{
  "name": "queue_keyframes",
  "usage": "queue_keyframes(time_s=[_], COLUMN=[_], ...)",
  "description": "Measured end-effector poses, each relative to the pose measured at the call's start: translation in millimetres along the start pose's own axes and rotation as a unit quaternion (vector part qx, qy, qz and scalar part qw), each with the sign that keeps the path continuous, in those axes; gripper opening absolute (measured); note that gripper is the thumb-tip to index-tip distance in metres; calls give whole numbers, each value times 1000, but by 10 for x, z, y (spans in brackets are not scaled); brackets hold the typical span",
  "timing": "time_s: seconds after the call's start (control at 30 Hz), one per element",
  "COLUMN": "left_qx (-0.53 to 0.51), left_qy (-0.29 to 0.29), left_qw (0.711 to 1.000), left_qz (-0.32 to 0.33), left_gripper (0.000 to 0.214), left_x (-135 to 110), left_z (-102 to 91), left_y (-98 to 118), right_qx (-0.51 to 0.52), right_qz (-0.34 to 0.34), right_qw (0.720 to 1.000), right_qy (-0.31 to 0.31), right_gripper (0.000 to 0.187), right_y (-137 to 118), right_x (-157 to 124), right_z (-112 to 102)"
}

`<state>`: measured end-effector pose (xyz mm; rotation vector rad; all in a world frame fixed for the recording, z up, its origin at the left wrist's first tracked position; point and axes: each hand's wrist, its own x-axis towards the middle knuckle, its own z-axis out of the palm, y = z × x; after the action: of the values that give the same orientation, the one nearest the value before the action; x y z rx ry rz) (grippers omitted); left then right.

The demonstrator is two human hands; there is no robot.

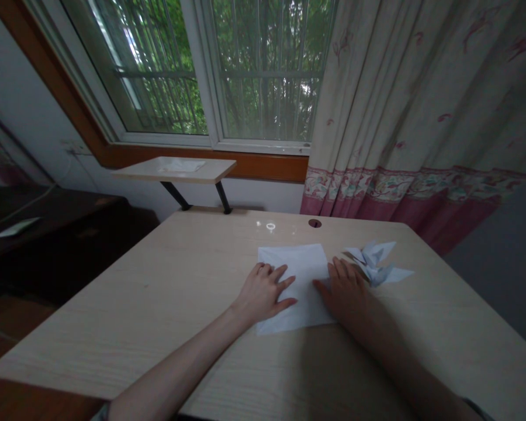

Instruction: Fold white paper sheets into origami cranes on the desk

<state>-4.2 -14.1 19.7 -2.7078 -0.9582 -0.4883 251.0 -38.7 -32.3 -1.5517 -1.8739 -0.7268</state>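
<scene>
A white sheet of paper [304, 310] lies flat on the wooden desk, close to square in outline. My left hand [267, 292] rests on its left side with the fingers spread. Over the sheet's right edge lies my right hand [346, 292], fingers stretched out and palm down. Just beyond my right hand sit folded paper cranes [379, 263], white and close together, apparently two. The right hand's fingers come near them; whether they touch I cannot tell.
The light desk [166, 298] has a round cable hole [315, 223] at its back edge. A small raised shelf [149, 169] at back left carries white paper [184, 165]. Behind are a window and a floral curtain [403, 146]. A dark table [70, 210] holds a phone-like object [19, 227].
</scene>
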Motion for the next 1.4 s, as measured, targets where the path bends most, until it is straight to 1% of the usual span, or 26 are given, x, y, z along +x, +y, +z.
queue_keyframes(time_s=[0.1,0.17,0.27,0.33,0.4,0.53,0.63,0.73,0.87,1.0,1.07,1.2,1.3,1.4], left_qx=[-19,-27,-33,-41,-51,-80,-97,-106,-114,-124,-129,-132,-129,-124], left_qy=[7,3,-23,-44,-57,-73,-83,-88,-92,-89,-88,-96,-98,-101], left_qw=[1000,999,999,998,997,994,991,989,987,985,984,983,983,983], left_qz=[12,19,17,10,-1,-30,-46,-59,-68,-79,-82,-86,-87,-88], left_gripper=[46,44,43,44,45,46,47,49,49,53,59,80,95,100], left_x=[-2,0,6,8,8,4,4,9,12,6,1,-5,-5,-3], left_z=[15,21,12,0,-9,6,26,30,26,40,53,77,86,88], left_y=[3,7,14,18,20,19,18,20,25,26,28,41,52,53], right_qx=[-12,-28,-58,-71,-72,-59,-53,-43,7,71,95,163,231,318], right_qz=[6,11,19,27,31,30,35,30,33,61,96,168,215,242], right_qw=[1000,1000,997,993,991,990,987,988,991,983,977,954,934,905], right_qy=[4,-5,-53,-87,-105,-128,-149,-145,-128,-156,-166,-186,-166,-147], right_gripper=[45,42,40,40,39,35,27,26,38,53,57,56,53,50], right_y=[12,22,19,3,-17,-38,-33,-24,-21,-37,-49,-63,-50,-23], right_x=[2,5,18,31,51,113,153,152,124,188,245,316,314,310], right_z=[2,-2,-34,-70,-109,-182,-221,-231,-232,-304,-362,-439,-436,-434])
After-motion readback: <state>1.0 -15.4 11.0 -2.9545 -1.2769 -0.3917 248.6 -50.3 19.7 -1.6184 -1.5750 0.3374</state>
